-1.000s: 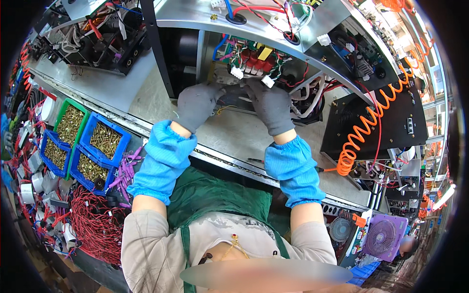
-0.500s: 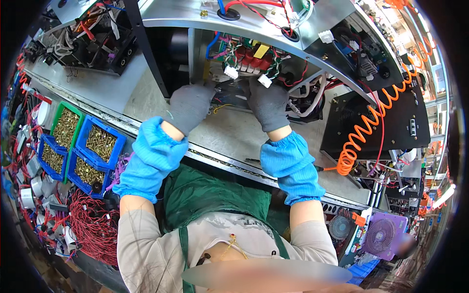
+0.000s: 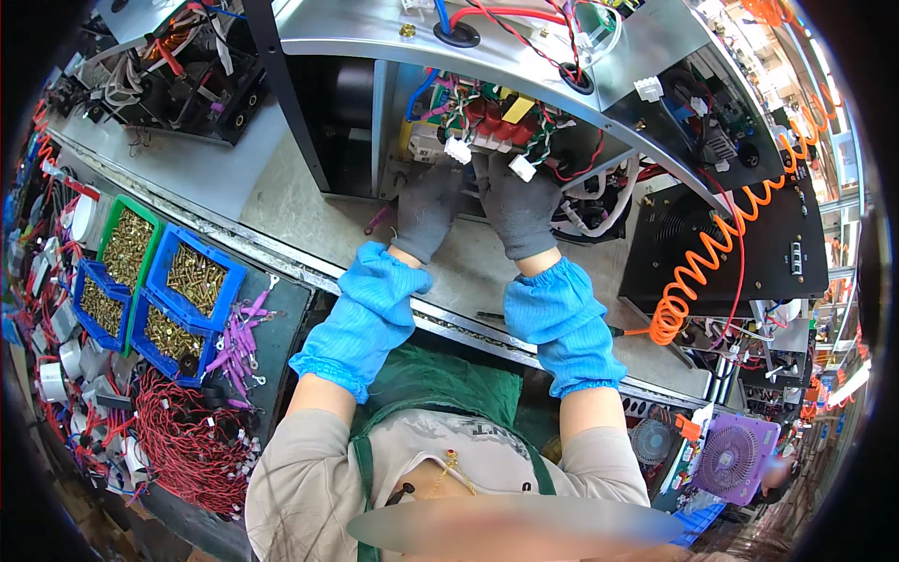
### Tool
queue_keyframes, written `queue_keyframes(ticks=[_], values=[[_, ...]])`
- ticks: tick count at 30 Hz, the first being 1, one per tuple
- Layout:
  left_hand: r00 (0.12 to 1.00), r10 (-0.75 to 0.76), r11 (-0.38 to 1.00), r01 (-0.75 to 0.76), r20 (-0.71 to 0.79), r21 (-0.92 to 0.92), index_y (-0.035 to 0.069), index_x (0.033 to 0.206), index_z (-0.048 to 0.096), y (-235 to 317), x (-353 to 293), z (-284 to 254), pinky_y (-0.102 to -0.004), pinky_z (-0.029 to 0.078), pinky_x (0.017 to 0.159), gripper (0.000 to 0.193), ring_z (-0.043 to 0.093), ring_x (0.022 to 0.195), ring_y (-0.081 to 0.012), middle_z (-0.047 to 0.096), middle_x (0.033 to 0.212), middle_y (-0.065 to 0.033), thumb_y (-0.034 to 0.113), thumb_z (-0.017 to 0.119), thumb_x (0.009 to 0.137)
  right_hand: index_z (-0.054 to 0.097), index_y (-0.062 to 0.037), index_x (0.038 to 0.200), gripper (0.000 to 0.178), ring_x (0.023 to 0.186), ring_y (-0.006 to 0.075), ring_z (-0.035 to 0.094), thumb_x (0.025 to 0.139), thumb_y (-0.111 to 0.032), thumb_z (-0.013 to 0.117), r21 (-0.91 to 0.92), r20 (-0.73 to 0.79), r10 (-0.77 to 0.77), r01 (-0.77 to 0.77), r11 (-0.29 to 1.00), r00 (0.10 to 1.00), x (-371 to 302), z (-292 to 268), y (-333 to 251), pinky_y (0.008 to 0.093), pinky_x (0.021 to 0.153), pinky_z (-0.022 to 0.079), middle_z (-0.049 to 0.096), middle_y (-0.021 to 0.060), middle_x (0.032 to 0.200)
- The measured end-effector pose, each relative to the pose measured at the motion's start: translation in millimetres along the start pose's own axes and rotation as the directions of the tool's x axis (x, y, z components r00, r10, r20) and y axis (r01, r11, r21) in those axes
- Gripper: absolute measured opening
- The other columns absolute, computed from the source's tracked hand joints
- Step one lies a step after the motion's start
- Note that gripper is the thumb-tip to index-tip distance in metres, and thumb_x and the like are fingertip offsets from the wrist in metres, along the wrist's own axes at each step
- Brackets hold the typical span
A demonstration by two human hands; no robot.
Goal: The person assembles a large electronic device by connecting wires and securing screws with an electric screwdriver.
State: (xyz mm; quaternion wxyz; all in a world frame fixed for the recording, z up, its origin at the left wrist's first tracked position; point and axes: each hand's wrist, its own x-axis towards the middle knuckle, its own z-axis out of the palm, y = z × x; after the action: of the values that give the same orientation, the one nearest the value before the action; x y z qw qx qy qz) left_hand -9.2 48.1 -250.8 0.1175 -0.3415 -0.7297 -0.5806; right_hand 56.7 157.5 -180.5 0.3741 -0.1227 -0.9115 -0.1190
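Both my hands wear grey gloves and reach into the open front of a metal equipment housing (image 3: 361, 36). My left hand (image 3: 428, 212) is close beside my right hand (image 3: 521, 212), low in the opening. The fingers of both point inward and are mostly hidden by shadow and parts, so a grip cannot be made out. Just above them sits a circuit board with red components (image 3: 493, 122) and a yellow-wrapped part (image 3: 516, 109). Two white plug connectors (image 3: 458, 150) hang on twisted wires over the hands. A purple-sleeved cable end (image 3: 377, 220) lies left of my left hand.
Blue bins (image 3: 208, 320) and a green bin (image 3: 140, 208) hold brass screws at the left, near purple-sleeved terminals (image 3: 241, 347) and bundled red-black wires (image 3: 183, 440). An orange coiled hose (image 3: 688, 298) crosses a black box (image 3: 773, 245) on the right. A screwdriver-like tool (image 3: 491, 316) lies near the bench edge.
My left hand has moved right, next to my right hand. My right hand has barely moved. The housing appears slightly farther right and lower in the picture.
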Motion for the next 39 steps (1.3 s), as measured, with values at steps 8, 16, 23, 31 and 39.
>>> queue_keyframes(ticks=[8,16,23,31,39], values=[[0.989,0.115,0.943,-0.137,0.09,0.304,0.005,0.093,0.063,-5.5,20.1,-32.9,-0.0465,0.046,0.068,0.015,0.057,0.075,-0.0374,0.061,0.081,-0.0182,0.017,0.059,0.084,0.062,-0.0152,0.093,0.016,0.053,0.0283,0.059,0.082,-0.027,0.062,0.001,0.147,-0.093,0.094,0.996,0.985,-4.4,-12.9,4.2,0.0391,0.045,0.047,0.06,0.0084,0.068],[0.991,-0.084,0.948,0.112,-0.104,0.299,0.001,0.095,0.059,-0.4,20.5,-25.8,-0.0484,0.044,0.066,0.022,0.055,0.075,-0.0395,0.059,0.081,-0.0201,0.02,0.062,0.084,0.063,-0.0157,0.1,0.02,0.061,0.0297,0.062,0.083,-0.027,0.062,0.226,0.152,-0.051,0.016,0.974,0.987,-5.5,-56.3,0.4,0.0409,0.051,0.048,0.06,0.0116,0.071],[0.997,-0.024,0.864,0.056,-0.071,0.501,0.002,0.096,0.056,-16.6,12.9,-13.1,-0.0487,0.046,0.065,0.038,0.058,0.076,-0.04,0.059,0.082,-0.021,0.037,0.062,0.084,0.066,-0.0122,0.089,0.018,0.064,0.0255,0.061,0.083,-0.029,0.061,-0.042,0.163,0.032,-0.025,0.999,0.986,-18.0,-8.3,10.6,0.0367,0.049,0.048,0.06,0.0071,0.071],[1.0,-0.025,0.959,0.026,-0.004,0.281,0.001,0.112,0.054,-0.2,8.5,-36.8,-0.0452,0.045,0.077,0.04,0.057,0.09,-0.0395,0.059,0.095,-0.0214,0.026,0.065,0.083,0.066,-0.0089,0.089,0.011,0.067,0.0232,0.06,0.079,-0.014,0.066,0.601,0.029,0.025,-0.038,0.798,0.999,-28.5,-94.1,29.4,0.0327,0.058,0.048,0.063,0.0064,0.074],[0.994,-0.107,0.983,0.105,0.002,0.154,0.001,0.107,0.056,6.5,-26.9,-42.2,-0.0413,0.045,0.079,0.035,0.057,0.092,-0.0348,0.059,0.097,-0.0191,0.025,0.065,0.083,0.067,-0.0018,0.092,0.019,0.07,0.019,0.063,0.08,-0.016,0.065,0.198,0.127,0.53,-0.545,0.815,0.839,-47.8,-77.4,152.6,0.0289,0.061,0.05,0.066,0.0125,0.079]])
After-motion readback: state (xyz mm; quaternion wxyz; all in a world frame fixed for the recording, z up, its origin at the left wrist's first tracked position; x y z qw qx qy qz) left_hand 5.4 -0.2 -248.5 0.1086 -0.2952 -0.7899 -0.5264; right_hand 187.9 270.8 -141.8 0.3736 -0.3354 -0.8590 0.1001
